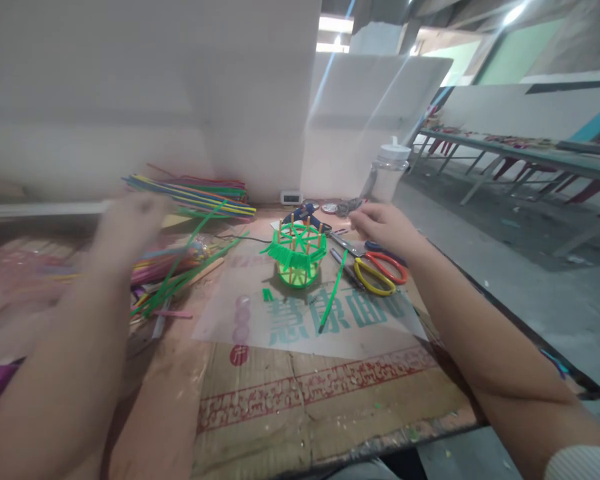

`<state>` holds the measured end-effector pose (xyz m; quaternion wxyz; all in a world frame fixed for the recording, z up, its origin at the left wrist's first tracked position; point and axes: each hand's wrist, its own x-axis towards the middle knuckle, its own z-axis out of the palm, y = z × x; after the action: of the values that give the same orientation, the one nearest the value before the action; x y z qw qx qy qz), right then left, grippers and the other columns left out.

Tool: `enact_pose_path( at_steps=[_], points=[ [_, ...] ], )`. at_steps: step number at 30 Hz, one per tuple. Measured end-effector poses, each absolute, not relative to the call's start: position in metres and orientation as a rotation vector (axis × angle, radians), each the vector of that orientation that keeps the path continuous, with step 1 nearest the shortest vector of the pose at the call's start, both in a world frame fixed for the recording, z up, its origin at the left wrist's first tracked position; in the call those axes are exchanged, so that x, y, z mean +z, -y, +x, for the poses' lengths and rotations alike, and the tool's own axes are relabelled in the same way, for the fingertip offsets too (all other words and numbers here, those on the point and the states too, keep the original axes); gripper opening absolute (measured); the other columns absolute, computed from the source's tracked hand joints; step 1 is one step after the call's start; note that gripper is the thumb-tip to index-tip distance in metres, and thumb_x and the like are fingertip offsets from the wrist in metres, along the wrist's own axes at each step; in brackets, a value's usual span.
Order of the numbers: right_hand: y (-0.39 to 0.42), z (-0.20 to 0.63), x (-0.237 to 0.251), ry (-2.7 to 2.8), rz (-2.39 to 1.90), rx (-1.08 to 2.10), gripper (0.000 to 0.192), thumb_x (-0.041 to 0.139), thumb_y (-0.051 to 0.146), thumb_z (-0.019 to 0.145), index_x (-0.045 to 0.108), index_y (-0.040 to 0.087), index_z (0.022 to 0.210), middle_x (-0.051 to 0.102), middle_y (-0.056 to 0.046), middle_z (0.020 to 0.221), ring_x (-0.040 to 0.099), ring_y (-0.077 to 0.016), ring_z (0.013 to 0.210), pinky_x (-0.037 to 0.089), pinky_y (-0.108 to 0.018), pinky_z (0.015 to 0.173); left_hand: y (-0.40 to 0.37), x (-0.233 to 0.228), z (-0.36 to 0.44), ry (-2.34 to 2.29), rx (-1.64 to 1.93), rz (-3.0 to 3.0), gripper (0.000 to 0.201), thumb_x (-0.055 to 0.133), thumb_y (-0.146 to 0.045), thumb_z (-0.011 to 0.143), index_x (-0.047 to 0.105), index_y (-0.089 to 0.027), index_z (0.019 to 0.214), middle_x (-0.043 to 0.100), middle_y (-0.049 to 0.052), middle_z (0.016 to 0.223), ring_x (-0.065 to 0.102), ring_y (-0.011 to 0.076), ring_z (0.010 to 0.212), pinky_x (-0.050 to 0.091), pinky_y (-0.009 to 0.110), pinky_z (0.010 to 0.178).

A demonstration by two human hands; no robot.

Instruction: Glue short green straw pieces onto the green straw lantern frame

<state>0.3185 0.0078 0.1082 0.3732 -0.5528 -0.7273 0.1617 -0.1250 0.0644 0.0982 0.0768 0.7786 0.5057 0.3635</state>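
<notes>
At the middle of the table (155, 427), on a pale printed sheet (225, 303) laid over cardboard (260, 427), we find a green frame (293, 256): a round base, orange-tan sticks standing upright, a spoked wheel above and a fuzzy band around the side. Neither hand touches it.

We judge it light, soft and grippy on the outside, stiffer along the sticks, and easily bent or pulled apart at its joints. We would hold it low, by the base rim, and spare the band.

The left hand (137, 213) is a blur before a bundle (195, 197) of coloured strips; we cannot tell whether its fingers are apart or together. The right hand (380, 223) hangs just before a clear bottle (386, 175), fingers curled inward; whether they meet or pinch anything, we cannot tell.

Right of the frame lie a loose green strip (333, 293) and scissors (366, 255); behind it, a glue gun (307, 215).

White panels (145, 87) screen the table's back. To the right, we look across a grey floor (505, 260) to long, cluttered tables (510, 148) with red chairs (587, 193).
</notes>
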Motion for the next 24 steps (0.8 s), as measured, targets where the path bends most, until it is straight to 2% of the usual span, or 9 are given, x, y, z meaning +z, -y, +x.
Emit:
enact_pose_path(
  at_steps=[2,3,6,8,11,13,16,20,24],
  points=[
    [-0.008,0.317,0.105,1.871,-1.394,0.462,0.020,0.064,0.036,0.086,0.066,0.017,0.079,0.064,-0.001,0.065,0.056,-0.0135,0.059,0.041,-0.028,0.060,-0.062,0.092,-0.114,-1.654,1.224,2.324,0.068,0.056,-0.077,0.073,0.064,-0.023,0.114,0.067,-0.006,0.078,0.061,0.0197,0.092,0.042,0.036,0.078],
    [-0.008,0.317,0.105,1.859,-1.382,0.467,0.018,0.066,0.034,0.084,0.067,0.017,0.083,0.067,-0.002,0.069,0.058,-0.0143,0.062,0.042,-0.029,0.062,-0.058,0.091,-0.106,-1.689,1.244,2.359,0.064,0.059,-0.073,0.074,0.066,-0.022,0.112,0.067,-0.006,0.079,0.061,0.0183,0.090,0.041,0.034,0.078],
    [-0.005,0.314,0.107,1.884,-1.365,0.431,0.027,0.062,0.040,0.088,0.067,0.017,0.076,0.066,-0.002,0.067,0.057,-0.0149,0.062,0.040,-0.029,0.061,-0.040,0.094,-0.071,-1.735,1.121,2.415,0.040,0.056,-0.059,0.090,0.070,-0.022,0.089,0.064,-0.005,0.070,0.058,0.0153,0.072,0.036,0.029,0.064],
    [-0.001,0.312,0.110,1.983,-1.348,0.440,0.037,0.055,0.044,0.093,0.065,0.018,0.069,0.062,-0.001,0.060,0.054,-0.0138,0.057,0.037,-0.028,0.058,-0.025,0.099,-0.047,-1.762,1.077,2.507,0.043,0.050,-0.054,0.096,0.067,-0.021,0.074,0.060,-0.002,0.065,0.056,0.0166,0.067,0.034,0.029,0.059],
    [0.004,0.310,0.107,2.194,-1.324,0.561,0.040,0.059,0.045,0.092,0.065,0.019,0.062,0.061,0.000,0.057,0.051,-0.0122,0.054,0.034,-0.027,0.055,-0.004,0.101,-0.013,-1.512,1.159,2.722,0.030,0.053,-0.042,0.098,0.072,-0.020,0.091,0.070,0.004,0.086,0.062,0.0227,0.085,0.044,0.035,0.073],
    [0.007,0.307,0.095,2.245,-1.341,0.699,0.039,0.061,0.046,0.091,0.067,0.019,0.064,0.059,0.001,0.054,0.050,-0.0118,0.051,0.033,-0.027,0.053,0.008,0.097,0.006,-1.317,1.191,2.855,0.025,0.056,-0.039,0.097,0.073,-0.021,0.094,0.071,0.006,0.091,0.063,0.0237,0.089,0.046,0.037,0.079],
    [0.013,0.299,0.061,2.006,-1.337,0.736,0.035,0.056,0.047,0.093,0.066,0.019,0.075,0.055,0.003,0.055,0.048,-0.0121,0.051,0.033,-0.026,0.051,0.023,0.085,0.025,-1.099,1.172,3.034,0.019,0.061,-0.036,0.096,0.074,-0.022,0.101,0.071,0.007,0.094,0.061,0.0243,0.091,0.047,0.039,0.081],
    [0.020,0.284,0.015,1.636,-1.209,0.705,0.024,0.066,0.043,0.086,0.057,0.020,0.087,0.057,0.003,0.069,0.051,-0.0133,0.060,0.039,-0.026,0.055,0.031,0.067,0.035,-1.113,1.105,3.105,0.019,0.061,-0.031,0.096,0.072,-0.022,0.109,0.071,0.009,0.103,0.060,0.0262,0.097,0.045,0.043,0.086],
    [0.019,0.278,-0.004,1.566,-1.225,0.810,0.033,0.065,0.041,0.087,0.060,0.017,0.110,0.051,0.006,0.066,0.049,-0.0133,0.058,0.038,-0.027,0.055,0.031,0.057,0.035,-1.188,1.018,3.127,0.023,0.061,-0.031,0.096,0.070,-0.026,0.117,0.070,0.007,0.108,0.058,0.0277,0.099,0.043,0.045,0.088]
  ],
)
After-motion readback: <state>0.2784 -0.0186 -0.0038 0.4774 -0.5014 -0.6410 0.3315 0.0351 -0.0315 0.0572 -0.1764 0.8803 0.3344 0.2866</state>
